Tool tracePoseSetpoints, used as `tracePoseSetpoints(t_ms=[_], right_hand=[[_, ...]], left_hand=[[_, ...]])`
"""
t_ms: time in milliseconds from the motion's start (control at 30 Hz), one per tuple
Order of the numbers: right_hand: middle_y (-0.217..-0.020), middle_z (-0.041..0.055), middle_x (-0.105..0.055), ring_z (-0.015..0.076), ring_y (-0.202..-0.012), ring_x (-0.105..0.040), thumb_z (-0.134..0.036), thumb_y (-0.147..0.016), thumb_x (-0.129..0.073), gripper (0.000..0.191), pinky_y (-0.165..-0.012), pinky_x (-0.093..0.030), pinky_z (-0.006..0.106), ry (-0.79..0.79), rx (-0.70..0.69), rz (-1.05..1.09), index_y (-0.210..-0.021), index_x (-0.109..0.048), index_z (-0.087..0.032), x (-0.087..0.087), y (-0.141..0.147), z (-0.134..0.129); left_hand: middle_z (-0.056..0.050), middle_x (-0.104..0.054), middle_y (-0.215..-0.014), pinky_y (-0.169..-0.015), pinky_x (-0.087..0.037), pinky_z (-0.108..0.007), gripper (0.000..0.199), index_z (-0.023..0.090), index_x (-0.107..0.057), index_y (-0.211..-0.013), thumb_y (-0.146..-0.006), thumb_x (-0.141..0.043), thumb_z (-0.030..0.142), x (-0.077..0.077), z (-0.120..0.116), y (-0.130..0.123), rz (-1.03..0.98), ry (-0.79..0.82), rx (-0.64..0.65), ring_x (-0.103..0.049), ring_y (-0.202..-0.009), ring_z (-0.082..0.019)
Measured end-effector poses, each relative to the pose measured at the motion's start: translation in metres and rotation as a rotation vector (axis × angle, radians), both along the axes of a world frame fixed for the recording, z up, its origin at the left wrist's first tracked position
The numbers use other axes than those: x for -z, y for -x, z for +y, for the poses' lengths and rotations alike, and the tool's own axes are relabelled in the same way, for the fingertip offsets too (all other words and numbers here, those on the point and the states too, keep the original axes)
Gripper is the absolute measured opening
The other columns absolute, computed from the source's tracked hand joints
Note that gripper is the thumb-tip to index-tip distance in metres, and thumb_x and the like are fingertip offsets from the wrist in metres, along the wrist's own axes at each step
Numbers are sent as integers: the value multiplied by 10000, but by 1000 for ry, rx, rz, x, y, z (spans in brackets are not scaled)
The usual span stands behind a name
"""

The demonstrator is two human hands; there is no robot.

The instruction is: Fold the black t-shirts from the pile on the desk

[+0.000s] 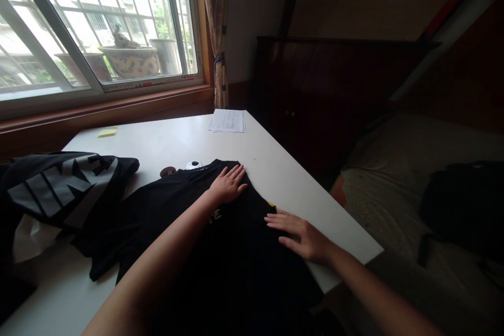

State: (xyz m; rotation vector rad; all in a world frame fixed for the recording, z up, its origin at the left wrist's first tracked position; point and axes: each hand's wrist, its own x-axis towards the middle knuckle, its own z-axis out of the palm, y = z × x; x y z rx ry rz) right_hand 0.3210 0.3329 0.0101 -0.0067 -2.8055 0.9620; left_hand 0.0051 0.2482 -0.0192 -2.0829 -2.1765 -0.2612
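a black shirt point(236, 241) lies spread on a white counter point(283, 173) beneath the person's left hand, point(229, 184) its collar point(200, 169) just left of those fingers. light pressure from a flat palm, eased outward from the collar, would probably keep the cloth smooth, while the right hand point(301, 235) steadies the edge without bunching it. the left arm stretches forward across the shirt, palm down, fingers straight and relaxed. the right hand, nearer the body and to the right, has fingers extended too, clutching nothing visible. a dark garment with large grey letters point(66, 189) lies well left of both.
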Motion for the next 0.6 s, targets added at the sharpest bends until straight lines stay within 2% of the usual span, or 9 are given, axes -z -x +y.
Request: tracePoseSetpoints(t_ms=[100,200,300,400,500,600], right_hand=[[-1176,67,-732,233,-1121,-669,-311,-1004,-549,272,-1015,-535,418,92,247,167,-1225,-706,-288,7,-2,10],[-1025,59,-719,226,-938,-684,-336,-967,-603,206,-857,-591,386,90,416,240,-1117,-732,-278,15,6,19],[-981,53,-683,224,-920,-659,-362,-941,-635,229,-815,-589,372,31,456,219,-1136,-723,-278,23,17,27],[-936,47,-662,224,-902,-631,-373,-920,-664,221,-793,-568,368,-42,456,177,-1106,-727,-271,28,25,33],[-877,36,-642,225,-874,-609,-350,-885,-708,165,-780,-539,365,-93,455,148,-1020,-735,-260,30,31,38],[-849,27,-628,221,-860,-599,-307,-871,-711,101,-792,-518,362,-110,457,144,-952,-728,-250,29,34,40]], left_hand=[[-95,-299,-1645,-1243,-259,-549,617,182,-316,-1587,-1058,-312,499,-2,-1,-1,-6,-11,7,-270,-1535,-266],[-126,-346,-1623,-1224,-286,-574,601,152,-354,-1565,-1054,-343,468,-7,-3,-4,-8,-35,10,-316,-1516,-287],[-134,-380,-1610,-1225,-277,-580,553,153,-387,-1545,-1043,-386,385,-13,-6,-11,-5,-72,8,-344,-1503,-296],[-100,-418,-1597,-1250,-253,-526,509,180,-426,-1521,-1034,-405,327,-21,-13,-25,-10,-107,43,-344,-1505,-263],[-88,-452,-1578,-1249,-268,-489,499,184,-446,-1508,-1041,-408,357,-25,-23,-45,-44,-126,106,-362,-1495,-250],[-84,-436,-1589,-1231,-299,-511,533,200,-417,-1528,-1049,-401,431,-24,-33,-62,-76,-89,130,-354,-1499,-263]])
